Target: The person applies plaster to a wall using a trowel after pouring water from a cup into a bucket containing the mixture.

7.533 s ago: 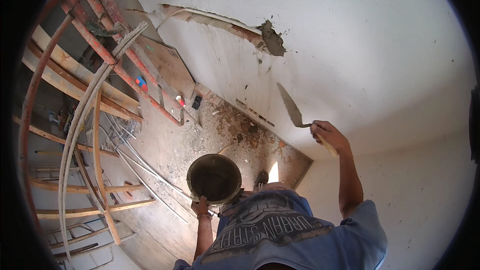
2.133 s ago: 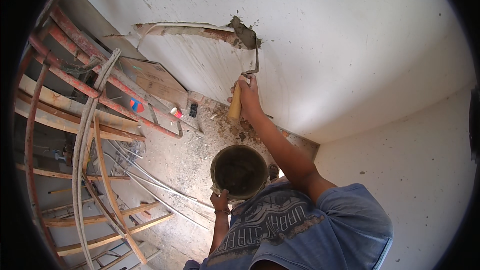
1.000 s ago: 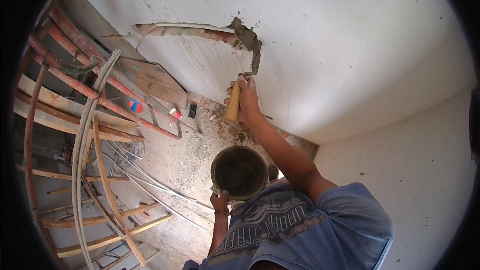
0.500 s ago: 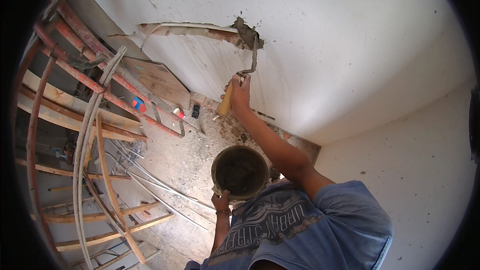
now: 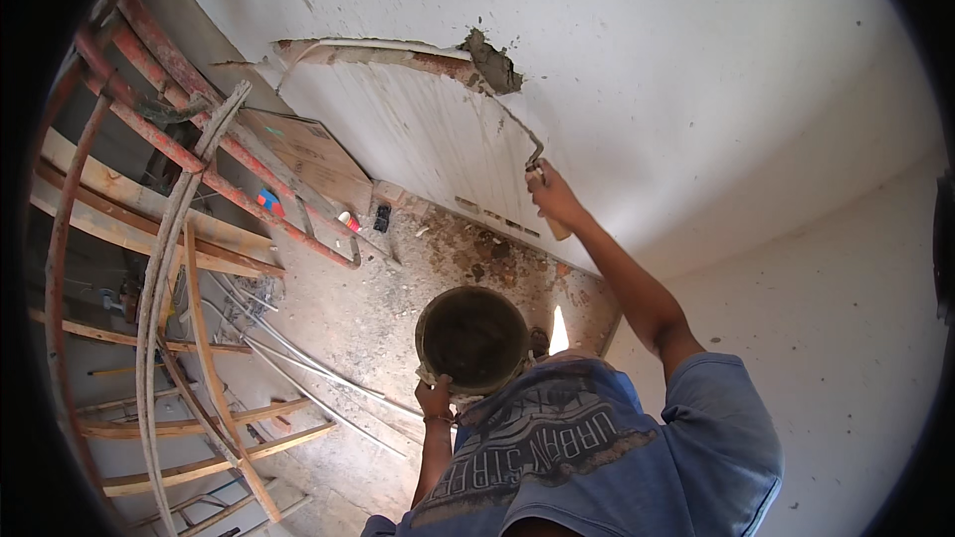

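Note:
My right hand point(image 5: 553, 196) is wrapped round the handle of a trowel point(image 5: 538, 151), whose thin blade, seen nearly edge-on, slants up and left along the white wall point(image 5: 637, 70). The blade's far end lies just below a patch of wet grey mortar point(image 5: 491, 64). That patch fills the right end of a long chased groove, where a pale conduit point(image 5: 388, 45) runs. Low by my body, my left hand point(image 5: 435, 398) grips the rim of a dark bucket point(image 5: 426, 318). Grey mortar point(image 5: 476, 343) lies inside it.
Red scaffold tubes point(image 5: 159, 139) and wooden poles point(image 5: 207, 338) crowd the left side. A cardboard sheet point(image 5: 308, 154) leans on the wall. Pale pipes point(image 5: 298, 366) lie over the debris-strewn floor point(image 5: 338, 308), near a red and white cup point(image 5: 348, 221).
My right hand has moved right and slightly down, taking the trowel from the mortar patch to just below it. My left hand still holds the bucket in nearly the same place.

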`<act>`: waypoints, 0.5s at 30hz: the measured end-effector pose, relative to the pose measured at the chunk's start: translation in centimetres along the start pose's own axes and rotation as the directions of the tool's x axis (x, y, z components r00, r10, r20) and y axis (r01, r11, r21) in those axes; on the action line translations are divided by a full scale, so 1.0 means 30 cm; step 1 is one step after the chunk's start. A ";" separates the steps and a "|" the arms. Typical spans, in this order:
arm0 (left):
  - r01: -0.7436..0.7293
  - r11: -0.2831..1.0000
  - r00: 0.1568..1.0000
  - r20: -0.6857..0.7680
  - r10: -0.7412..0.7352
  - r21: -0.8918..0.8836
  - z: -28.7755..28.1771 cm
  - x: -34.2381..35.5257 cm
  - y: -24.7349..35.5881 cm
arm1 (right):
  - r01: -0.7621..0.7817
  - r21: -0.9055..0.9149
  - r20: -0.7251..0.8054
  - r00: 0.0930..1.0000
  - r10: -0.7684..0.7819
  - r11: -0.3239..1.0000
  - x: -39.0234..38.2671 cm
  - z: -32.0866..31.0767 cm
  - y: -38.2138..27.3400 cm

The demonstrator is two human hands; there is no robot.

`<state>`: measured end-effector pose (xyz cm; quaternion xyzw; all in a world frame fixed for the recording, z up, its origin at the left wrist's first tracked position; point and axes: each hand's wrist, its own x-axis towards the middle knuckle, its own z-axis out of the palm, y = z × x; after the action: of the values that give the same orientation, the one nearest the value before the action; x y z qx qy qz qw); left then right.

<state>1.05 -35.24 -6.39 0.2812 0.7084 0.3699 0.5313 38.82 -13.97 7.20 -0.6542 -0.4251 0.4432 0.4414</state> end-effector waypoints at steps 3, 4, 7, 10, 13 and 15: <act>-0.021 0.999 1.000 -0.013 0.021 -0.034 -0.022 0.014 -0.045 | -0.036 -0.004 0.101 0.994 0.036 0.999 0.002 -0.151 -0.144; -0.014 1.000 1.000 -0.017 0.013 -0.026 -0.028 0.015 -0.052 | -0.046 0.050 0.113 0.993 0.040 0.998 -0.019 -0.170 -0.166; -0.022 1.000 1.000 -0.017 0.022 -0.014 -0.003 0.012 -0.046 | -0.067 0.177 0.101 0.994 0.050 0.982 -0.096 -0.225 -0.199; -0.065 0.997 0.996 -0.060 0.062 -0.050 -0.013 0.027 -0.081 | -0.066 0.258 0.064 0.997 0.052 0.964 -0.191 -0.206 -0.202; -0.052 0.994 0.996 -0.073 0.045 -0.098 -0.013 0.030 -0.050 | -0.053 0.320 0.050 0.998 0.039 0.946 -0.288 -0.191 -0.182; -0.022 0.993 0.997 -0.080 0.012 -0.113 -0.025 0.034 -0.009 | -0.034 0.311 0.091 0.996 0.006 0.950 -0.363 -0.173 -0.169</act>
<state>0.04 -34.74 -7.03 0.2416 0.7042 0.4250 0.5149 40.26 -24.06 15.41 -0.5601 -0.3621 0.5380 0.5154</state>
